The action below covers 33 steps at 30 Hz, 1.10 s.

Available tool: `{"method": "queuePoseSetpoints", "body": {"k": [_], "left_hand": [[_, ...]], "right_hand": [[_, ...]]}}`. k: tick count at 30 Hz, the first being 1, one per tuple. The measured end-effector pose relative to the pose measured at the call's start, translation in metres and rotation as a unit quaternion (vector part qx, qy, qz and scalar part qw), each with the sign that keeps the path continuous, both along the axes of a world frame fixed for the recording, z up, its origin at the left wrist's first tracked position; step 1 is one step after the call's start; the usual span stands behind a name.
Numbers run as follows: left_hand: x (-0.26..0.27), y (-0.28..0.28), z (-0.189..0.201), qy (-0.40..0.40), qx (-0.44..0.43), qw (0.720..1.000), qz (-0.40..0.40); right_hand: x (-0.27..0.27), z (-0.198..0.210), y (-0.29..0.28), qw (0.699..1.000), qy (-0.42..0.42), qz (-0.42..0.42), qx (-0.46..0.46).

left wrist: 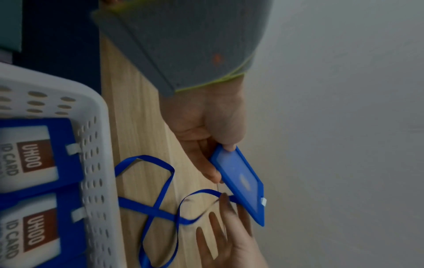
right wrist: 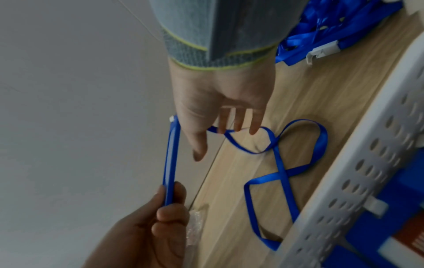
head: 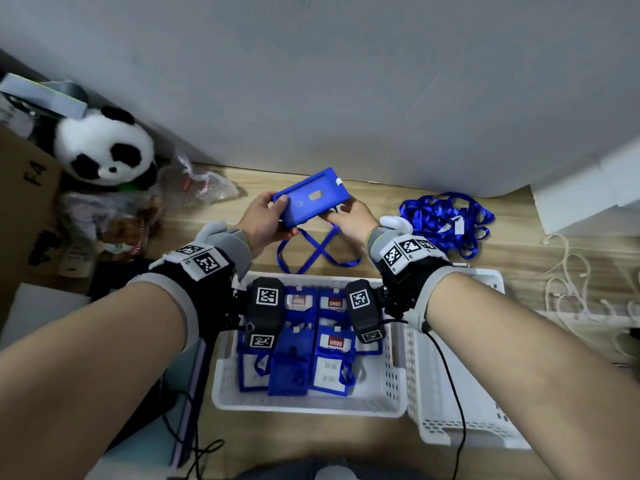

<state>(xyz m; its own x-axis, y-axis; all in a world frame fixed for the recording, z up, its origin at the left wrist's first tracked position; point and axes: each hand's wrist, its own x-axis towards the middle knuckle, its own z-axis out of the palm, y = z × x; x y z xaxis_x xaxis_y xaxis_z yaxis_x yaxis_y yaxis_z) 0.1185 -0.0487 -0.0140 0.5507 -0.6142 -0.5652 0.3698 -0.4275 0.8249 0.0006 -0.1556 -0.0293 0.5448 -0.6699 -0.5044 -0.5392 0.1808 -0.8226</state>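
A blue ID card holder point(head: 311, 199) point(left wrist: 241, 183) point(right wrist: 171, 159) is held above the wooden table, close to the grey wall. My left hand point(head: 278, 216) point(left wrist: 220, 159) point(right wrist: 171, 195) grips its left end, thumb on top and fingers beneath. My right hand point(head: 341, 216) point(left wrist: 224, 217) point(right wrist: 220, 141) is at the holder's lower right edge with fingers nearly straight. A blue lanyard point(head: 322, 251) point(left wrist: 160, 181) point(right wrist: 282, 174) lies across those fingers and loops in a figure eight on the table below.
A white perforated basket point(head: 311, 407) just in front holds several blue ID card holders point(head: 332, 355). A second white basket point(head: 450, 410) stands to its right. A heap of blue lanyards point(head: 446, 220) lies at right, a panda plush point(head: 104, 147) and plastic bags point(head: 201, 185) at left.
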Motion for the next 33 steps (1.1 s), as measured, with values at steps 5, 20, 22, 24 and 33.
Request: {"method": "queuePoseSetpoints", "body": {"k": [5, 20, 22, 24, 33], "left_hand": [[-0.013, 0.007, 0.024, 0.002, -0.071, 0.997, 0.002], [-0.044, 0.041, 0.071, -0.092, -0.043, 0.983, -0.151], [-0.043, 0.046, 0.078, -0.071, -0.051, 0.978, -0.190], [-0.042, 0.052, 0.082, -0.054, -0.055, 0.972, -0.222], [-0.055, 0.050, 0.081, 0.020, -0.146, 0.986, -0.074]], "right_hand": [[-0.010, 0.024, 0.012, 0.999, -0.007, 0.035, -0.020], [-0.057, 0.098, 0.009, 0.984, -0.053, 0.092, -0.141], [-0.066, 0.100, 0.005, 0.985, -0.044, 0.104, -0.131], [-0.072, 0.100, 0.005, 0.986, -0.045, 0.123, -0.103], [-0.083, 0.081, 0.042, 0.988, 0.013, 0.155, -0.012]]}}
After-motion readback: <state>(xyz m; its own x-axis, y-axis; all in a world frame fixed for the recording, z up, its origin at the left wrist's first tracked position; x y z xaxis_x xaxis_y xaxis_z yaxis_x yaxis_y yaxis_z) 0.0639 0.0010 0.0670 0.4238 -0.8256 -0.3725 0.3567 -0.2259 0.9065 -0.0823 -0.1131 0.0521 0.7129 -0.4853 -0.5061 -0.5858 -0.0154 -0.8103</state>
